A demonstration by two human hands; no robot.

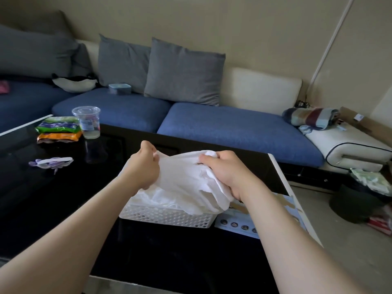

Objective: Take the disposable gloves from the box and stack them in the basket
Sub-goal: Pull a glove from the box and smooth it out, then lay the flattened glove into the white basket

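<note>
Head view. The left hand (144, 169) and the right hand (221, 174) were both raised above the basket (167, 218), a short gap between them. Each was closed on the same bunch of white gloves (184, 177). The left hand pinched one edge between curled fingers and thumb. The right hand gripped a crumpled wad, from which the rest hung down under the wrist. The material was drawn taut between the two hands.

Directly beneath the hands, the white perforated basket held a heap of loose gloves (161, 198) that rose above its rim. The hanging bunch reached that heap; contact could not be confirmed.

The glove box (235, 223) lay flat just beside the basket, under the right forearm and partly hidden by it.

The black table (63, 198) showed bare surface left of the left forearm and nearer the person than the basket. Its white right edge (294, 200) ran close outside the right forearm, with the floor beyond it.

Well off to the left of the left hand stood a plastic cup (86, 122) beside stacked snack packets (58, 129), with a small purple and white item (51, 163) nearer the hand. The blue sofa (233, 128) ran along the table's far edge beyond both hands. A dark bin (356, 206) stood on the floor to the right of the right hand.
</note>
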